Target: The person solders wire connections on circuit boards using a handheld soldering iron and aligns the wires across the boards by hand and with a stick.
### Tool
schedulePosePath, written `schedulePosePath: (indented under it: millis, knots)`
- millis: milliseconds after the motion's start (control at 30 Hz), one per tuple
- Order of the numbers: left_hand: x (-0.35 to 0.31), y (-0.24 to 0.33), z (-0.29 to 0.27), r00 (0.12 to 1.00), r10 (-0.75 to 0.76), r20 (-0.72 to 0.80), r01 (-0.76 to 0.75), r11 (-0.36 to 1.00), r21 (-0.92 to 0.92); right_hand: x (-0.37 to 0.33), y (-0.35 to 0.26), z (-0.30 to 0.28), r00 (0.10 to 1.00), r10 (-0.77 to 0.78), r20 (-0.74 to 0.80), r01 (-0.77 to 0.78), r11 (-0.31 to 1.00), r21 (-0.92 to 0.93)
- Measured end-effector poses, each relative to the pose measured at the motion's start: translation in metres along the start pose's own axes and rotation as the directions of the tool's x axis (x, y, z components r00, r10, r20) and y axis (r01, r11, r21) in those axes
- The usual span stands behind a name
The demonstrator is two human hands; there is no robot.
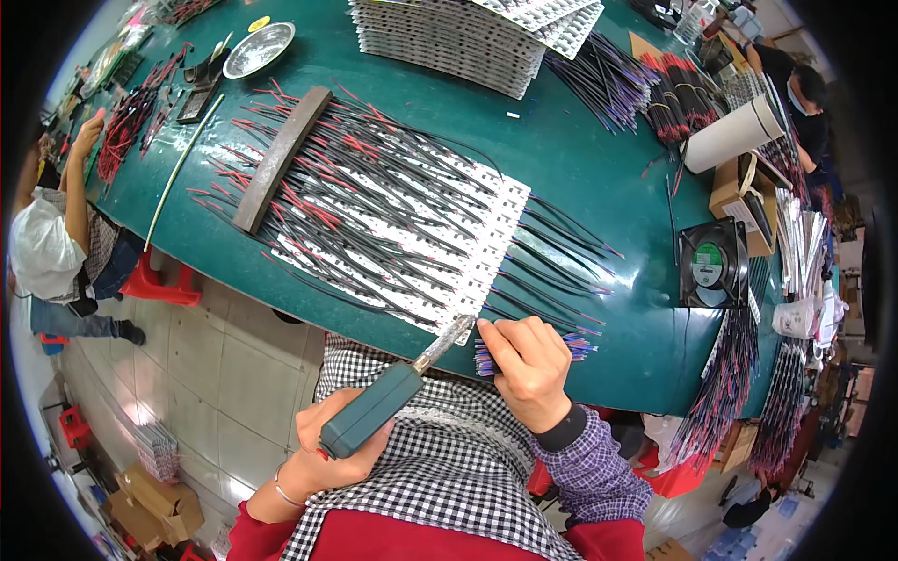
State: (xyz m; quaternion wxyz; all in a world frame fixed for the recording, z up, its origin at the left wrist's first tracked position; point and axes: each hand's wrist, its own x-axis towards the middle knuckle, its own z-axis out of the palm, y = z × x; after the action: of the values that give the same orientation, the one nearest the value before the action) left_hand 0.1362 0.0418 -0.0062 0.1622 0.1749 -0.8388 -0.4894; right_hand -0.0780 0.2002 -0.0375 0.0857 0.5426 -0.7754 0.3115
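Observation:
My left hand (318, 441) is wrapped round the green handle of a soldering iron (374, 408). Its metal tip touches or nearly touches the near corner of a white circuit board panel (491, 234). Close by that tip, my right hand (533, 371) is closed in a pinch; what its fingers hold is too small to make out. Black and red wires (374, 215) lie in rows over the panel, and darker wires (558, 243) stick out from its right edge. A bundle of short blue and red wires (582, 346) lies partly under my right hand.
A dark bar (282, 159) lies across the wires. Behind stand stacked white panels (449, 42) and a metal dish (260, 50). At right are a fan (713, 264), a white cylinder (734, 134) and hanging wire bundles (720, 383). Another person (56, 234) sits at left.

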Motion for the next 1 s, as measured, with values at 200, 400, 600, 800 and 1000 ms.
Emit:
schedulePosePath:
  millis: [200, 400, 600, 800, 1000]
  knots:
    - [-0.001, -0.003, 0.001, 1.000, -0.017, 0.019, 0.017, 1.000, 0.011, -0.001, 0.000, 0.001, 1.000, -0.006, 0.003, 0.006, 1.000, -0.014]
    - [0.002, -0.003, 0.002, 1.000, 0.018, -0.007, -0.018, 1.000, -0.008, -0.002, 0.000, 0.001, 1.000, -0.010, 0.000, 0.010, 1.000, -0.027]
    - [0.001, 0.000, 0.000, 1.000, -0.013, -0.002, 0.013, 1.000, -0.007, -0.003, -0.001, 0.003, 1.000, -0.006, 0.004, 0.007, 0.999, -0.033]
    - [0.003, 0.006, -0.008, 0.994, 0.106, -0.001, -0.105, 0.982, 0.158, -0.002, -0.002, 0.001, 1.000, -0.002, 0.011, 0.002, 1.000, -0.029]
    - [-0.002, 0.001, -0.007, 0.995, 0.098, 0.012, -0.099, 0.987, 0.123, -0.002, -0.001, 0.001, 1.000, 0.003, 0.002, -0.003, 1.000, -0.006]
